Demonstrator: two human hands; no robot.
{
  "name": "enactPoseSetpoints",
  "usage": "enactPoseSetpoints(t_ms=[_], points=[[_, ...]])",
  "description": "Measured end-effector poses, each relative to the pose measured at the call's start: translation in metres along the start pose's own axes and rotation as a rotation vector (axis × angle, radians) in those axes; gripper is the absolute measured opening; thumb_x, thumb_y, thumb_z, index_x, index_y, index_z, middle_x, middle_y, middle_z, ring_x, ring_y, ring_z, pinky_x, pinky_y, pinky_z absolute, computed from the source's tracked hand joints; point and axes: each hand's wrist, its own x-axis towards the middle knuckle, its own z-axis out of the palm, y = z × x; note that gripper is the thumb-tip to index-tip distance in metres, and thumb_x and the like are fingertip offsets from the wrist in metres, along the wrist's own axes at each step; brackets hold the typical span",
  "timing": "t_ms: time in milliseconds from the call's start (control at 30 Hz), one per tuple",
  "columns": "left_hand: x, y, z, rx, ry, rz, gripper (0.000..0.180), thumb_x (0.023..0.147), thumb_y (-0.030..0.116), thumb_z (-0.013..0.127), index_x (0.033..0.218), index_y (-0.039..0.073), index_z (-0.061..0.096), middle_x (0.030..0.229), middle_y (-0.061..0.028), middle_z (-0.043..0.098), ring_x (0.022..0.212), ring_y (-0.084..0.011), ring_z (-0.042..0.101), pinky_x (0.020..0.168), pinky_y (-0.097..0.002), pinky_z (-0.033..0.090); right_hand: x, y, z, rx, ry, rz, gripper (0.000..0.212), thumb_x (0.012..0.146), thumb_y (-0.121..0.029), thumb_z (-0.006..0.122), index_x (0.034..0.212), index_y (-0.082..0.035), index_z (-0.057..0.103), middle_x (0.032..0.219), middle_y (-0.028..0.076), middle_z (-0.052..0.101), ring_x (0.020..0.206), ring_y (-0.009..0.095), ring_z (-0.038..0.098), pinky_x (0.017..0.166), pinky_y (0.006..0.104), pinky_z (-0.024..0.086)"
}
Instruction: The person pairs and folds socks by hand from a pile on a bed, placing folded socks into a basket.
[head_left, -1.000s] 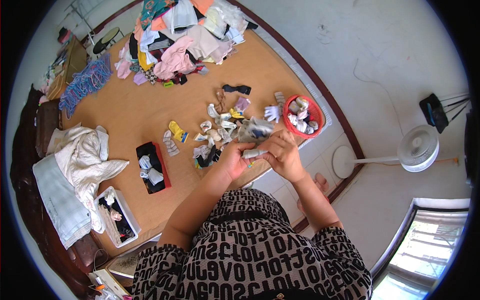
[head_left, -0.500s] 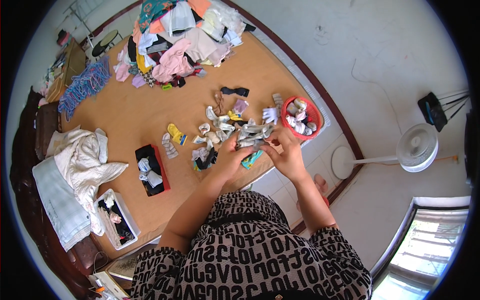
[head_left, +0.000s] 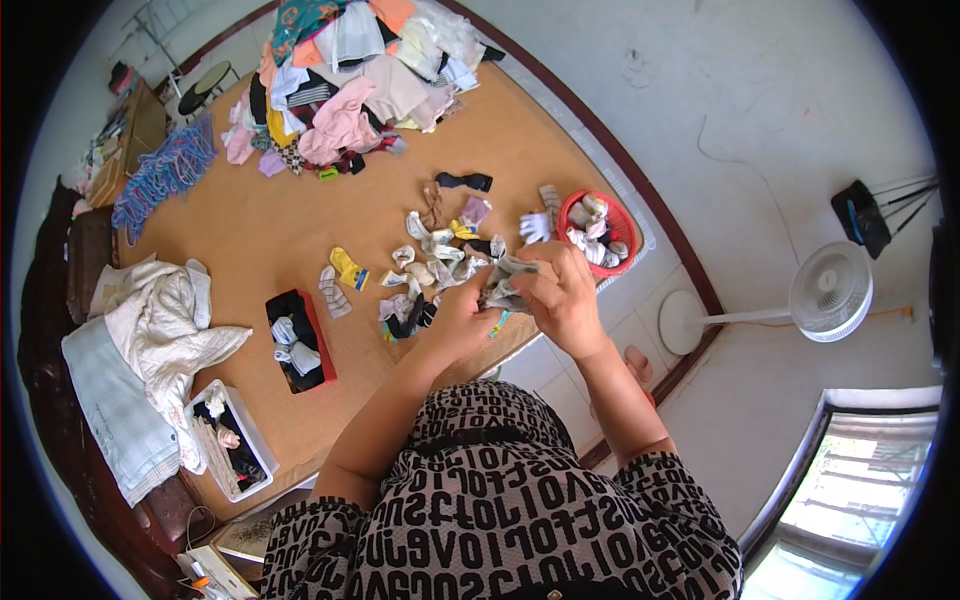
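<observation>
In front of my body, over the near edge of the tan board, I hold a bunched grey-and-white sock (head_left: 508, 277); it may be a pair, since the folds hide how many there are. My left hand (head_left: 464, 318) is closed on its left side. From the right, my right hand (head_left: 562, 295) curls over it, fingers bent and partly covering the fabric. Just beyond lies a scatter of loose socks (head_left: 432, 240) in white, grey and black. To the right of them stands a red basket (head_left: 628, 226) with rolled socks inside.
A big clothes heap (head_left: 345, 90) lies at the far side, with blue hangers (head_left: 165, 180) to its left. A red-and-black box (head_left: 325, 350) and a white bin (head_left: 262, 450) stand at left. A white fan (head_left: 830, 290) is on the right.
The sock has gone from spread between my fingers to a tighter bunch. My right hand has turned over and closed around it, nearer to my left hand.
</observation>
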Motion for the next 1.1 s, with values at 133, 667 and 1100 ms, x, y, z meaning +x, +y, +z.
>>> enactPoseSetpoints(t_ms=[133, 667, 1100], points=[[0.001, -0.004, 0.004, -0.019, 0.052, 0.022, 0.041, 0.074, 0.002, 0.054, 0.114, 0.0, 0.049, 0.076, -0.0149, 0.06, 0.065, -0.0183, 0.059, 0.062, -0.0275, 0.046, 0.0, 0.007, 0.007, 0.071, -0.008, 0.073, 0.024, 0.06, -0.001, 0.068, 0.081, -0.007, 0.058, 0.092, 0.006, 0.059, 0.082, 0.024, 0.054, 0.07, 0.0339, 0.043], [0.002, -0.005, -0.002, 0.008, 0.182, 0.047, 0.033, 0.073, -0.002, 0.053, 0.106, -0.003, 0.055, 0.067, -0.0122, 0.056, 0.056, -0.0102, 0.051, 0.051, -0.025, 0.042, -0.01, -0.001, 0.019, 0.114, 0.032, 0.314, 0.04, 0.055, 0.009, 0.065, 0.093, -0.004, 0.063, 0.085, 0.008, 0.052, 0.081, 0.026, 0.052, 0.07, 0.0342, 0.045], [0.005, -0.011, -0.003, 0.106, 0.217, 0.119, 0.035, 0.071, -0.003, 0.052, 0.105, 0.001, 0.058, 0.067, -0.0131, 0.057, 0.051, -0.0163, 0.051, 0.051, -0.0266, 0.041, -0.006, 0.001, 0.02, 0.06, -0.027, 0.333, 0.03, 0.056, 0.006, 0.062, 0.084, -0.004, 0.058, 0.085, 0.008, 0.053, 0.08, 0.028, 0.051, 0.07, 0.0361, 0.044]])
